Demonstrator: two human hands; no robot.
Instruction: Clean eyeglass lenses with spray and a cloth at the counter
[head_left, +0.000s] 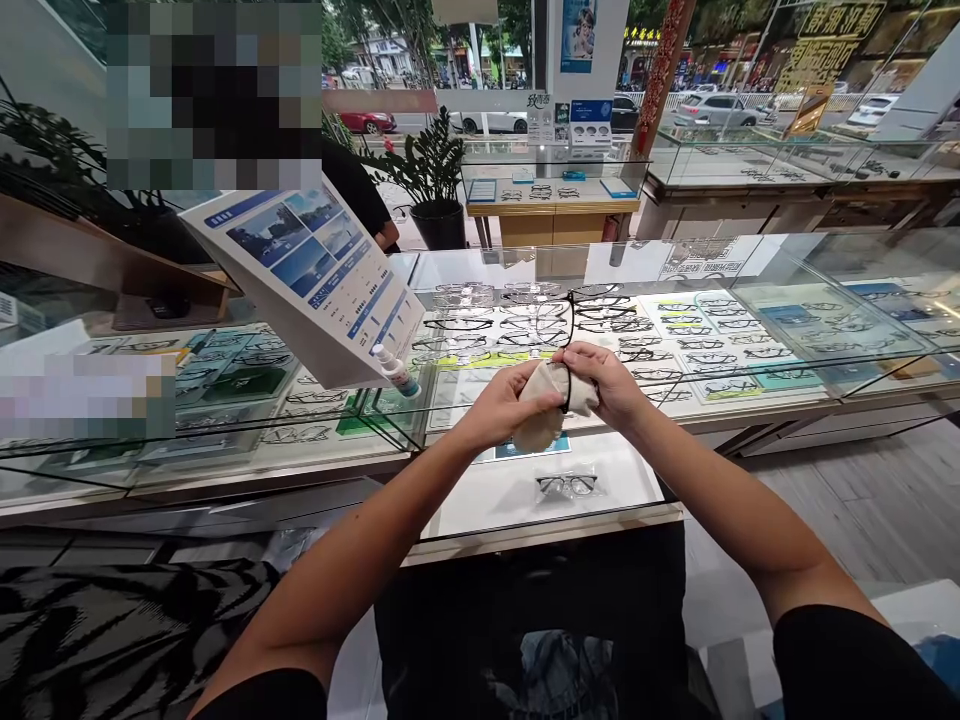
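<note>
Above the glass display counter, my left hand (504, 403) is closed on a cream-coloured cloth (541, 425), pinching it between thumb and fingers. A pair of dark-rimmed eyeglasses (571, 322) is held upright in my right hand (604, 380), whose fingers close round the frame. Part of the cloth wraps the lower side of the glasses and bunches against my right palm, so that part of the frame is hidden. Below my hands, another pair of glasses (567, 485) lies in a clear bag in the pulled-out white drawer (480, 505).
Rows of eyeglasses (705, 345) lie under the counter glass. A small white spray bottle (396, 372) stands left of my hands, beside a tilted printed board (315, 280). Across the counter at left is a person in black (356, 190). A potted plant (435, 185) stands beyond.
</note>
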